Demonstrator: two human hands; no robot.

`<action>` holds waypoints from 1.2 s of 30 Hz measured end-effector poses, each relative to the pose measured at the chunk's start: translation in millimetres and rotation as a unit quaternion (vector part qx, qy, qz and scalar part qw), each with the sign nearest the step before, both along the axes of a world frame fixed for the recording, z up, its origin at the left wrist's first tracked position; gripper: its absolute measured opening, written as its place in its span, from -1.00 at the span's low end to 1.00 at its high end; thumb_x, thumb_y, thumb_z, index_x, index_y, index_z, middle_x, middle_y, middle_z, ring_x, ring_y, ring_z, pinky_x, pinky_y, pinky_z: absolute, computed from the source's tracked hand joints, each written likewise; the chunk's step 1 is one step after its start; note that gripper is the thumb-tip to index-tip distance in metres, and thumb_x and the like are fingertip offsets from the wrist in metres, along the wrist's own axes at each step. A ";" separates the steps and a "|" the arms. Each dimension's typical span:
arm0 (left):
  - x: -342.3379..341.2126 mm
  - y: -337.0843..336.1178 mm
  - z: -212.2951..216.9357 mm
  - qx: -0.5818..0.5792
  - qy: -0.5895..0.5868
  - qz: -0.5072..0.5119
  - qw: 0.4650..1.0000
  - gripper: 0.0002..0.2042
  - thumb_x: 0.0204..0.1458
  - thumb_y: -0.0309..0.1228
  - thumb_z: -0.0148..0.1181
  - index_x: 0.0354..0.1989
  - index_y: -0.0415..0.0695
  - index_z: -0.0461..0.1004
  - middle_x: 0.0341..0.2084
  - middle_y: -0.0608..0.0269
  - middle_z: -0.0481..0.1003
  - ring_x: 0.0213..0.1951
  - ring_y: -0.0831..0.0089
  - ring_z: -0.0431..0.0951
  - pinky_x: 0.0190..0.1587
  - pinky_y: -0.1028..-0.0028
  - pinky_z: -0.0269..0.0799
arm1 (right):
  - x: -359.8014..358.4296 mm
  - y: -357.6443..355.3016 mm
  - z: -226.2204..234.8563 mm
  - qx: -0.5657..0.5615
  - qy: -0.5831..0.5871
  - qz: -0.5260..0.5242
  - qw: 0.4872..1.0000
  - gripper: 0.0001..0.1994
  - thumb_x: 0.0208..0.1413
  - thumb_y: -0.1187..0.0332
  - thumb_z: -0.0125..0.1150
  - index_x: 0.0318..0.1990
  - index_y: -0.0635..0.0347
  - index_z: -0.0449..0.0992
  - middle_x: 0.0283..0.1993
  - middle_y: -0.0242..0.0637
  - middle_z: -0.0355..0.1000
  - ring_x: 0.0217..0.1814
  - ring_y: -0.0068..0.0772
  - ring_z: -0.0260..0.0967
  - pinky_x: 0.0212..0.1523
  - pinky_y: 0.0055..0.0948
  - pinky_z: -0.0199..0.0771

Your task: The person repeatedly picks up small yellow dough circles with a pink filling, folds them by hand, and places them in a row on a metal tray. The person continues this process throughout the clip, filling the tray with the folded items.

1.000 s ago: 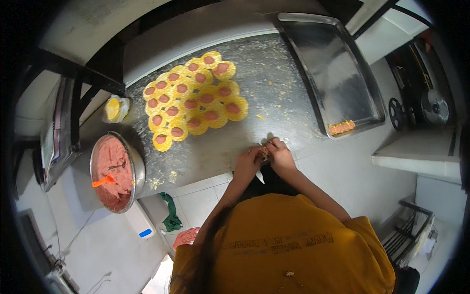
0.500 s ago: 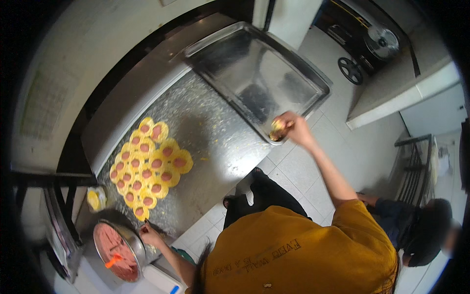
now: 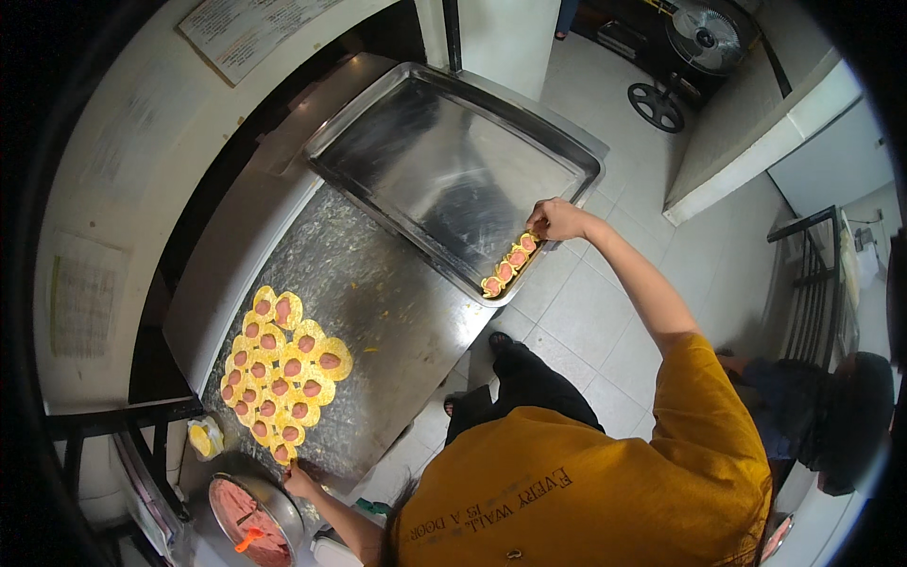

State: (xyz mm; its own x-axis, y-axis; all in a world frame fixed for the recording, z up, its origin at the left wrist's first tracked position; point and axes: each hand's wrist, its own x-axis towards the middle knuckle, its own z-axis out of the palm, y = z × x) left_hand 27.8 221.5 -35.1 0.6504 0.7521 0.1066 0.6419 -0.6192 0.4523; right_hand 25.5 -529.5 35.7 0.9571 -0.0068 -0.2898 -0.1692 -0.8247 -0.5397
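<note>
At the metal tray's [image 3: 397, 142] near corner: right hand [image 3: 557, 219] pinching a filled yellow wrapper [image 3: 530, 241].
Left hand [image 3: 300, 480], fingers spread, rests beside open wrappers [image 3: 279, 373], far from the tray.

A steel counter [image 3: 397, 293] carries a metal tray [image 3: 378, 128], yellow filled wrappers [image 3: 281, 371] and a bowl [image 3: 283, 510].

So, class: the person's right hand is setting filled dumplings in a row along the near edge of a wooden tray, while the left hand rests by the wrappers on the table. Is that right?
Not quite. In the head view the tray is shiny metal, not wooden. The rest holds: the right hand is at the row of dumplings along its near edge, and the left hand rests by the wrappers on the table.
</note>
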 end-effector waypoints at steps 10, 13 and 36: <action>-9.7 -7.1 -12.5 -0.138 -0.119 0.031 0.983 -0.79 -0.15 -0.36 0.26 -0.51 -0.27 0.43 -0.59 0.19 0.44 -0.54 0.36 0.41 -0.45 0.41 0.35 | 12.8 -15.5 4.6 0.041 0.087 0.040 0.995 -0.69 -0.13 0.38 0.16 -0.15 0.13 0.53 -0.20 -0.23 0.51 -0.18 -0.29 0.44 -0.13 -0.45 0.38; -12.1 11.0 -26.5 -0.249 -0.202 0.043 0.946 -0.88 -0.11 -0.49 0.20 -0.49 -0.25 0.39 -0.56 0.23 0.41 -0.53 0.42 0.39 -0.51 0.52 0.35 | 16.9 -14.5 4.8 0.013 0.088 0.063 0.994 -0.67 -0.13 0.34 0.19 -0.13 0.12 0.52 -0.20 -0.23 0.51 -0.19 -0.29 0.44 -0.14 -0.44 0.38; -21.3 -81.2 23.4 -0.856 -0.315 -0.147 0.383 -0.64 0.06 -0.47 -0.08 0.03 -0.38 0.23 -0.03 0.00 0.37 -0.02 0.24 0.41 0.01 0.32 0.38 | -17.0 222.3 18.7 0.416 -0.158 0.018 0.896 -0.68 -0.03 0.49 0.08 -0.05 0.16 0.46 -0.12 -0.22 0.45 -0.17 -0.38 0.40 -0.10 -0.43 0.39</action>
State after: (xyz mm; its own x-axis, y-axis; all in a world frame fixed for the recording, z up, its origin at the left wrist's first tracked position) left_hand 6.6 140.3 -11.7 0.9845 -0.0256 -0.1735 0.0885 0.9265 0.3657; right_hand 8.5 -307.2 54.4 0.9875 0.1181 0.1044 0.1183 -0.1175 -0.9860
